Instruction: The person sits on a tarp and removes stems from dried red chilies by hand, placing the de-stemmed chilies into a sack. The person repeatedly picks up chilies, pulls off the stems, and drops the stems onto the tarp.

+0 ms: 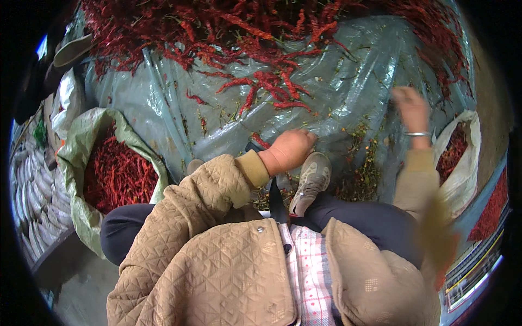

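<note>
My left hand [289,149] is closed above the toe of a sneaker [313,179], near a dried red chili pepper [260,140] on the plastic sheet; what its fingers hold cannot be made out. To the right, my right hand [408,102], blurred and wearing a metal bracelet [418,134], is over the sheet. Its fingers are too smeared to read. A small cluster of dried red chilies [273,87] lies in front of my hands, at the near edge of a large heap of them [228,24].
Clear plastic sheeting [228,142] covers the floor, littered with stems and bits [365,159]. An open green-white woven sack of chilies [73,163] stands at left, a white sack with chilies [469,175] at right. Part of another person's shoe [73,51] shows at upper left.
</note>
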{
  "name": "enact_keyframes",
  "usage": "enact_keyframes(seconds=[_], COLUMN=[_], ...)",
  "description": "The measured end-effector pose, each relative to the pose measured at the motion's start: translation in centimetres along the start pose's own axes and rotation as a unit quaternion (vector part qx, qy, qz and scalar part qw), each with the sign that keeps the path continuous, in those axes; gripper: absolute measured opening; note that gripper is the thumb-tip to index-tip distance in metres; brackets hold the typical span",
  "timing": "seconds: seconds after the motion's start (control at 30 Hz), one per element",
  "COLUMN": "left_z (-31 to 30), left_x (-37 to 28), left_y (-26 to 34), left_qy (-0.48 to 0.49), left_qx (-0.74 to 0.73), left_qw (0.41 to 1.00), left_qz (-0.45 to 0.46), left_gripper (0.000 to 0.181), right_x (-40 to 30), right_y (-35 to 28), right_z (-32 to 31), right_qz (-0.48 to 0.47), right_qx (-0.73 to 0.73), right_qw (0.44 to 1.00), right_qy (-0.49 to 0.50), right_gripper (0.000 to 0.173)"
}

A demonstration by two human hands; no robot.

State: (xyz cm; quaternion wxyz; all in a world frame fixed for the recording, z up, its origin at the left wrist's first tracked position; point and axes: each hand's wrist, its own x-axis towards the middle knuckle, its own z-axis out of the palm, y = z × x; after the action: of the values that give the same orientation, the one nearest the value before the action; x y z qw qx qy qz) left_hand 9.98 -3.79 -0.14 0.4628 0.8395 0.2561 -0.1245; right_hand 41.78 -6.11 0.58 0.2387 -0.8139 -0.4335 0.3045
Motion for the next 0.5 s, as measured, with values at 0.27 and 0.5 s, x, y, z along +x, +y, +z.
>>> enact_keyframes(seconds=[0.27, 0.5], left_z=[2.0, 0.9], left_x=[-3.9, -1.7], left_y=[-4.7, -4.5], left_qy=[0.208, 0.34], left_qx=[-0.592, -0.67], left_qw=[0.745, 0.626], left_qz=[-0.226, -0.209], left_gripper=[0.023, 0.017], right_x=[-1.5, -3.7], right_y=[-8.6, -12.0], right_z=[18.1, 17.0], right_qz=[-0.433, -0.41], right_qx=[-0.104, 0.008], right_qw=[0.881, 0.887], right_qy=[-0.161, -0.214], right_gripper=[0.016, 0.014])
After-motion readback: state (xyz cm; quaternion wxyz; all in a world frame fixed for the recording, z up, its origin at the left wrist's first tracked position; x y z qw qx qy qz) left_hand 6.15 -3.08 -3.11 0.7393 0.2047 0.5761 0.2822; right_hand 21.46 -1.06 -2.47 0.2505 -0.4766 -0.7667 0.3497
